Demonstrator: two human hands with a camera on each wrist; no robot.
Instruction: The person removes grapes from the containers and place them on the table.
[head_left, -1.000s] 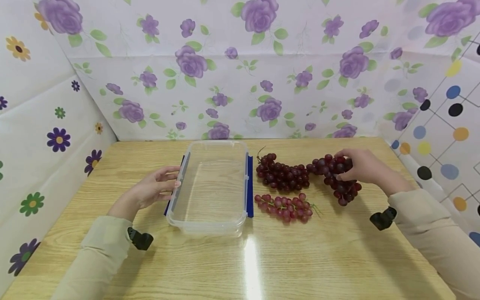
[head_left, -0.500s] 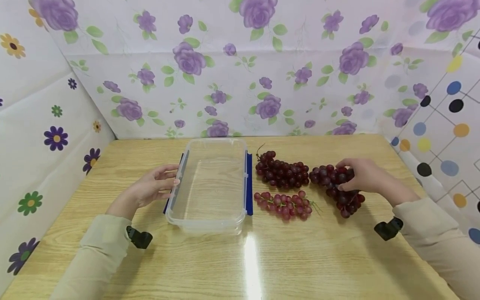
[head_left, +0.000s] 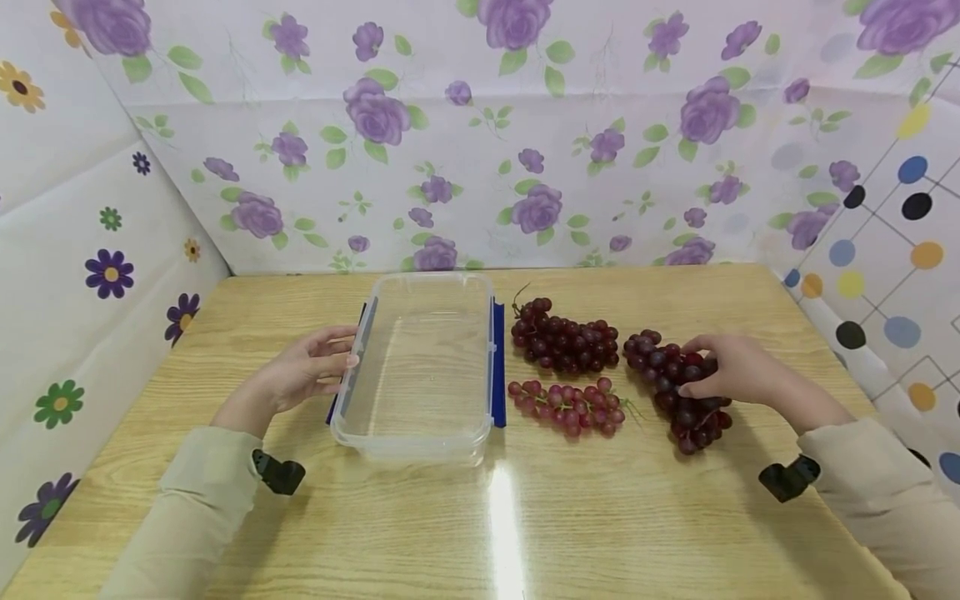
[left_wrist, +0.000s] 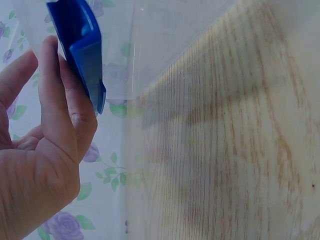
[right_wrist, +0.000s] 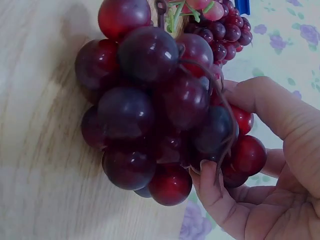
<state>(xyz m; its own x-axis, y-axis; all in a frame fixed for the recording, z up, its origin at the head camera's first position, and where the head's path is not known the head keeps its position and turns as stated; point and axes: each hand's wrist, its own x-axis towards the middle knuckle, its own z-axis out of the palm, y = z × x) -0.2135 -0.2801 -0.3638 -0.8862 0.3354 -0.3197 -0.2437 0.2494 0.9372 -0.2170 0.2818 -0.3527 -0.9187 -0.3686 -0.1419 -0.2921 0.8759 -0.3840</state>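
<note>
My right hand grips a bunch of dark red grapes at the right of the table. In the right wrist view, its thumb and fingers pinch the grapes near a thin brown stem. My left hand rests with loosely extended fingers against the left side of a clear plastic container. The left wrist view shows those fingers beside a blue latch flap. A second dark red bunch and a smaller, lighter red bunch lie between the container and my right hand.
The wooden table meets a flower-printed backdrop at the back. Another blue latch flap hangs on the container's right side. Black wrist cameras are strapped to both sleeves.
My right hand has drawn the held grape bunch slightly to the right and toward me, away from the other dark bunch. The left hand stays at the container.
</note>
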